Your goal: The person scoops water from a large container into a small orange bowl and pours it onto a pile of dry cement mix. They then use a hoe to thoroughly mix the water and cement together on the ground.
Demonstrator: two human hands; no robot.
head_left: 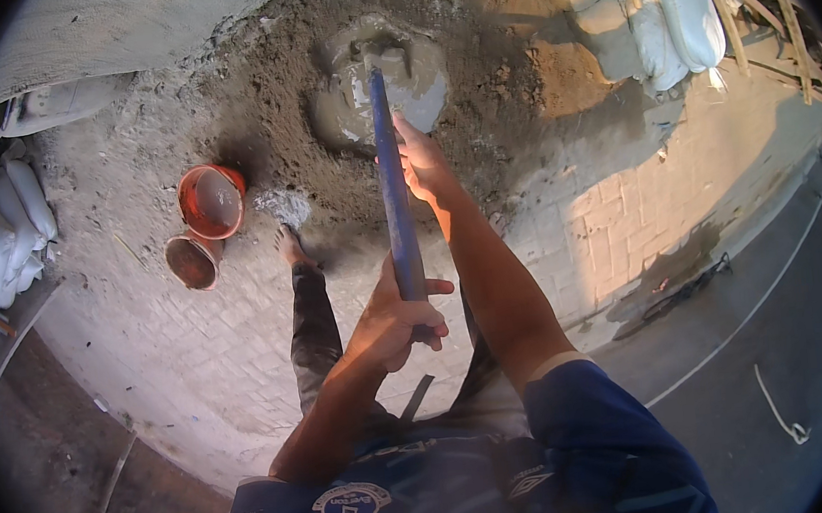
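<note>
A long blue-handled tool (388, 160) slants away from me, its far end coated in grey and down in a pool of wet cement mix (429, 82). The head is partly sunk and smeared, so its kind cannot be told. My left hand (399, 319) is wrapped around the near end of the handle, close to my body. Farther up the handle, my right hand (420, 165) grips it from the right side with the arm stretched out. Damp sandy mix (268, 102) forms a ring around the pool.
Two orange buckets (196, 200) stand left of the mix, beside a white powder patch (283, 207). White sacks (7, 221) are piled at far left. More sacks (689, 7) and wooden sticks (784, 23) lie at far right. My bare foot (289, 246) is near the mix's edge.
</note>
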